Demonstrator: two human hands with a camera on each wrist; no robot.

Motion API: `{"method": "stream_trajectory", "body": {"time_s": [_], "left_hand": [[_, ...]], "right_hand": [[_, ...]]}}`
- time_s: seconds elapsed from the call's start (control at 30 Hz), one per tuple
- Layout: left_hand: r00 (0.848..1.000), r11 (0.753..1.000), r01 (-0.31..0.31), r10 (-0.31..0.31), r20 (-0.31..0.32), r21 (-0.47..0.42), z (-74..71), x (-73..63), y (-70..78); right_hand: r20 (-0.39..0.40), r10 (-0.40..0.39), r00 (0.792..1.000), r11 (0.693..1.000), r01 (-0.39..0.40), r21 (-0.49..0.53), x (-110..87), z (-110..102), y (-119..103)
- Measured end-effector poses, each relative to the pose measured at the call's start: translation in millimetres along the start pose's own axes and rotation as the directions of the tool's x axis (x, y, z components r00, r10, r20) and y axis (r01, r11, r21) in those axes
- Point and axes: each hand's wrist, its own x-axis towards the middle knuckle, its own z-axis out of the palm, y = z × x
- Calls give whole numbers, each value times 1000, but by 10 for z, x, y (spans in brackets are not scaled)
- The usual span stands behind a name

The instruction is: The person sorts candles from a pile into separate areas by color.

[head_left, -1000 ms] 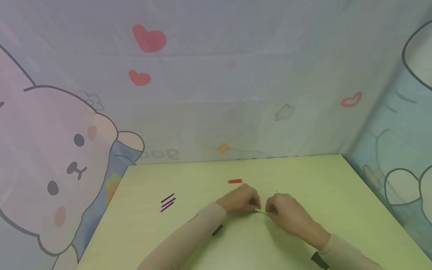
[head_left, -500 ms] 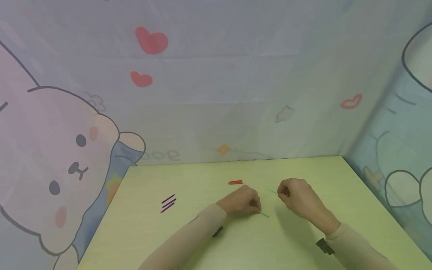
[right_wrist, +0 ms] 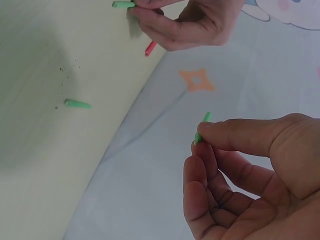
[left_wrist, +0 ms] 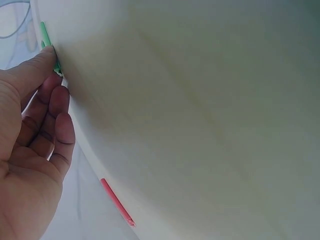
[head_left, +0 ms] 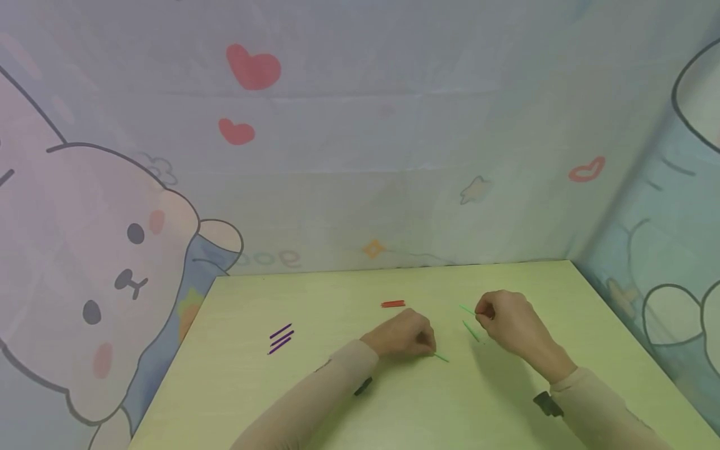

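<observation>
My left hand (head_left: 402, 334) rests low over the table at the middle, thumb and forefinger pinching a thin green stick (head_left: 442, 358) whose end pokes out to the right. Raised a little off the table on the right, my right hand (head_left: 509, 319) pinches a second green stick (right_wrist: 206, 118) between thumb and fingertip. A third green stick (head_left: 470, 331) lies on the tabletop between the hands, nearer the right one. Beyond the left hand lie short red sticks (head_left: 392, 304), close side by side.
Three purple sticks (head_left: 281, 338) lie slanted and roughly parallel at the left of the pale yellow-green table (head_left: 360, 412). Small dark specks (right_wrist: 62, 70) dot the surface near the loose green stick. A printed cloth (head_left: 360, 125) rises behind the table's far edge.
My right hand has moved away from the left, to the right and back, carrying a green stick. The green stick on the table has come into view. The left hand stays in place.
</observation>
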Motion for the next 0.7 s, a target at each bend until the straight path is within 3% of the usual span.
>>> {"method": "stream_trajectory", "body": {"time_s": [0.27, 0.7], "left_hand": [[1000, 1000, -3, 3, -2, 10, 10, -2, -14], [1000, 1000, 6, -6, 12, 21, 9, 9, -29]], "right_hand": [[10, 33, 999, 999, -33, -4, 53, -39, 121], [47, 168, 985, 986, -167, -19, 101, 39, 474]]}}
